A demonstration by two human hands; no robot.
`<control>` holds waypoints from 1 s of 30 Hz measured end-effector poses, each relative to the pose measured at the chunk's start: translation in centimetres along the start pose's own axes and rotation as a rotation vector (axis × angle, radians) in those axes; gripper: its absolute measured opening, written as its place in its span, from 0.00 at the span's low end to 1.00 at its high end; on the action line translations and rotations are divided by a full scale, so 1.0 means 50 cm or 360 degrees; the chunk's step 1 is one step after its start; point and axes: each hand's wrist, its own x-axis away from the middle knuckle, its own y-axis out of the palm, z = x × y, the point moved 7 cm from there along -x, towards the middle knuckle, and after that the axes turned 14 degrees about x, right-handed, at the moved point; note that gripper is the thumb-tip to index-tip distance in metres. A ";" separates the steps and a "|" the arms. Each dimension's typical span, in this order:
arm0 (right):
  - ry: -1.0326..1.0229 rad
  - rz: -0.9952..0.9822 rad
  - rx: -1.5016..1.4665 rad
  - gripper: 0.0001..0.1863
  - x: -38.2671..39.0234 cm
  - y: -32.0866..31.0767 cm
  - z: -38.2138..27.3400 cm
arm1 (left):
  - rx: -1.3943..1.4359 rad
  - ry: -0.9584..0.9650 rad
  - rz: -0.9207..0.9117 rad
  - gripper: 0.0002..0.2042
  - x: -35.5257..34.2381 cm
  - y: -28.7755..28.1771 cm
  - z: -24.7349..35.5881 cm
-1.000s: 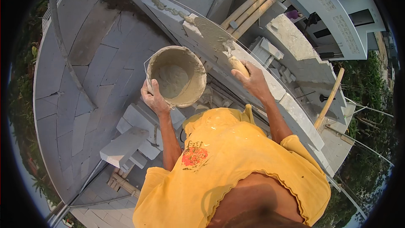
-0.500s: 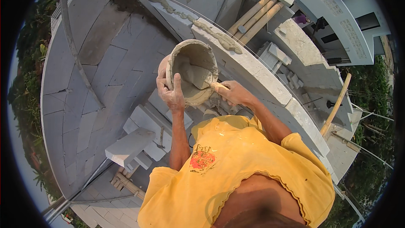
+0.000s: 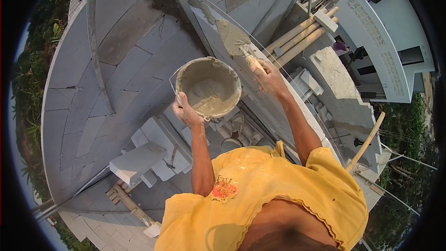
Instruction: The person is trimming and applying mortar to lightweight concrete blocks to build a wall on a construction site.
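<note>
My left hand (image 3: 187,110) is closed on the near left rim of a bucket (image 3: 236,94), its thumb lying over the edge. Wet grey mortar (image 3: 209,94) coats the inside and lies at the bottom. In my right hand (image 3: 269,78) is the wooden handle of a trowel (image 3: 233,38), fingers wrapped round it. The trowel's blade carries mortar and is over the top of the pale block wall (image 3: 297,97), close to a bead of mortar (image 3: 203,9) along the wall. Whether the blade touches the wall I cannot tell.
A taut string (image 3: 218,8) runs along the wall top. Left stands a large grey block wall (image 3: 107,79) with a leaning metal strip (image 3: 95,42). Loose white blocks (image 3: 139,160) are stacked below my left arm. Bamboo poles (image 3: 297,37) lie beyond the wall; my shoes (image 3: 238,123) show below the bucket.
My right hand has lifted the trowel out of the bucket and moved it up and away, over the wall top, with mortar on it. The bucket now tilts less toward me.
</note>
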 end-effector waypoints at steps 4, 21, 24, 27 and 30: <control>-0.0661 0.0831 0.0992 0.27 -0.103 -0.023 -0.107 | -0.0175 0.0021 -0.0067 0.17 -0.011 -0.046 0.020; -0.0521 0.1022 0.1543 0.25 -0.067 -0.001 -0.065 | -0.0292 0.0110 -0.0009 0.21 0.006 -0.093 0.073; -0.0446 0.1001 0.1513 0.26 -0.071 -0.007 -0.069 | -0.0284 0.0062 -0.0098 0.21 0.021 -0.073 0.076; -0.0379 0.0931 0.1516 0.26 -0.061 -0.011 -0.067 | -0.0381 0.0133 -0.0230 0.20 0.009 -0.021 0.078; -0.0564 0.0972 0.1192 0.26 0.001 -0.020 -0.063 | -0.0369 0.0107 -0.0261 0.18 0.003 -0.017 0.071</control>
